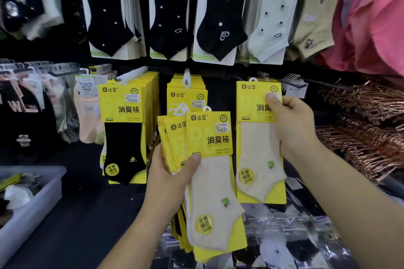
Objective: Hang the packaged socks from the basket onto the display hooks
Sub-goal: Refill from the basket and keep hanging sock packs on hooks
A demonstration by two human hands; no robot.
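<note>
Left hand: the left hand (172,181) is curled round a fanned stack of sock packs (175,135), with its thumb pressed on the front card, low in front of the display.
Front pack: the front pack (209,170) has a yellow card and a beige sock with a small green motif. White hanger loops stick up from the top of the stack.
Right hand: the right hand (293,129) pinches 1 separate beige sock pack (255,155) near its upper right corner, thumb over the price sticker and fingers behind.
Held pack's place: it is upright, just right of the held stack, with its white loop up by a dark display hook (271,77). The loop seems to sit at the rod, but I cannot tell whether it is threaded on.
Hung stacks: 2 yellow stacks hang to the left, a black-sock stack (124,133) and a middle stack (187,94) partly behind the left hand's packs.
Basket: a grey basket (43,194) sits at lower left with items inside, well apart from both hands.
Upper row: black dotted socks (109,17) hang above.
Right side: copper-coloured hangers (360,116) lie piled beneath pink garments (376,17).
</note>
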